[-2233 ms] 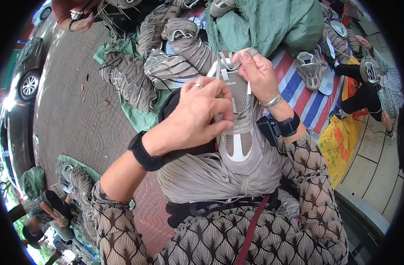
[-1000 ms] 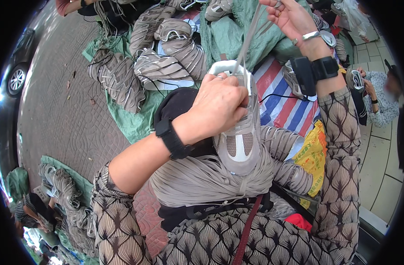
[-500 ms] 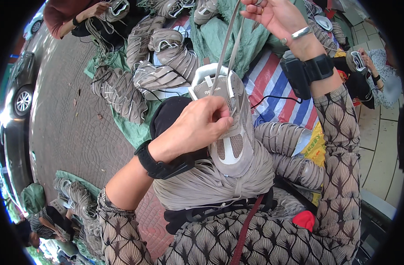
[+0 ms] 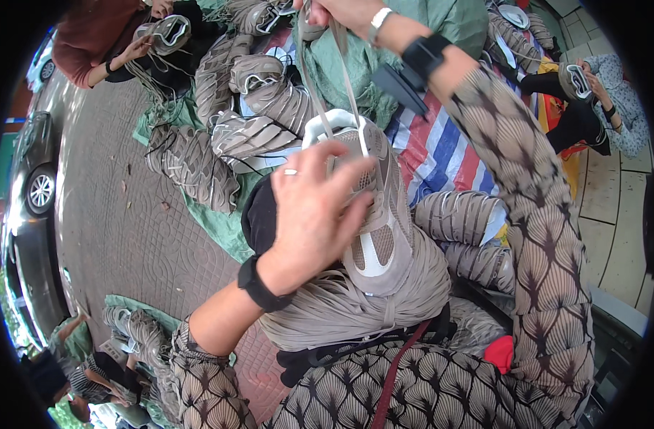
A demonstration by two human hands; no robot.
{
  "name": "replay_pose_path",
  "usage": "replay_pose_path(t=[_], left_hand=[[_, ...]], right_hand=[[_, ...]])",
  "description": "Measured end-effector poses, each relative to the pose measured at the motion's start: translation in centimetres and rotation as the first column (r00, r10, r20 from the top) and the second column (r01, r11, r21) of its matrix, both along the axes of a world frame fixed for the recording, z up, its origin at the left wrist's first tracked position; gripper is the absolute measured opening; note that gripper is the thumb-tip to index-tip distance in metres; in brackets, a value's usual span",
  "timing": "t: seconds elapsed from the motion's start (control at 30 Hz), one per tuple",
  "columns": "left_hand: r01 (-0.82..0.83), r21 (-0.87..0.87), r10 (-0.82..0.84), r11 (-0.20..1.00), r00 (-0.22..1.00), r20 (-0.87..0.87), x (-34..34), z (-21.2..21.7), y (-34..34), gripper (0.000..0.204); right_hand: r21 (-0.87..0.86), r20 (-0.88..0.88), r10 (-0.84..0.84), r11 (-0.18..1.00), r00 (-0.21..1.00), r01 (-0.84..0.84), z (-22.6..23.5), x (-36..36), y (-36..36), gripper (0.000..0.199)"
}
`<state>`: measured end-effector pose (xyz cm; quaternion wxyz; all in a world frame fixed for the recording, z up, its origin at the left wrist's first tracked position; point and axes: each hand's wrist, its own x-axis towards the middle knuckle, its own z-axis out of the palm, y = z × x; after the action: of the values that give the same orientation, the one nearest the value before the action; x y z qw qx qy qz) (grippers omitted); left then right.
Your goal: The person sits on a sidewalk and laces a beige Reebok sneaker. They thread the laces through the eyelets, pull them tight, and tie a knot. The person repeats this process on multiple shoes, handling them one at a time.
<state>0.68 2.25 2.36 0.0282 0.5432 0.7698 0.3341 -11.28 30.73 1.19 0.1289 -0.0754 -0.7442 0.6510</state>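
A grey sneaker (image 4: 395,214) with white trim rests on my lap, its toe towards me, on top of a thick bundle of grey laces (image 4: 370,304). My left hand (image 4: 309,204) hovers over its tongue and eyelets, fingers spread and a little blurred; it covers part of the lacing. At the top edge, beyond the sneaker's collar, my right hand (image 4: 345,13) is closed round the shoelace (image 4: 348,75). Two strands of it run taut from the sneaker up to that hand, whose fingers are partly cut off by the frame.
Tied stacks of grey shoe uppers (image 4: 198,164) lie on green sheeting at the left, with more (image 4: 459,218) on a striped tarp (image 4: 441,154) at the right. Two people (image 4: 91,36) (image 4: 598,100) handle sneakers nearby. Parked cars (image 4: 37,193) line the paving.
My right hand has moved left and further up, drawing the lace strands with it. The left hand has opened from a pinch and shifted slightly left. The view has tilted a little.
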Motion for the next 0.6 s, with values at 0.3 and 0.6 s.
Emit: replay_pose_path(t=[0.3, 0.6], left_hand=[[-0.033, 0.003, 0.015, 0.999, 0.531, 0.847, -7.8, -2.3, 1.3, 0.033], [0.052, 0.164, -0.167, 0.985, 0.527, 0.834, -9.8, -2.6, 2.2, 0.021]], right_hand=[[-0.121, 0.052, 0.156, 0.981, 0.986, -0.149, -1.6, -3.2, 0.0, 0.032], [0.857, 0.511, -0.224, 0.206, 0.830, -0.473, 8.0, 1.5, -2.3, 0.023]])
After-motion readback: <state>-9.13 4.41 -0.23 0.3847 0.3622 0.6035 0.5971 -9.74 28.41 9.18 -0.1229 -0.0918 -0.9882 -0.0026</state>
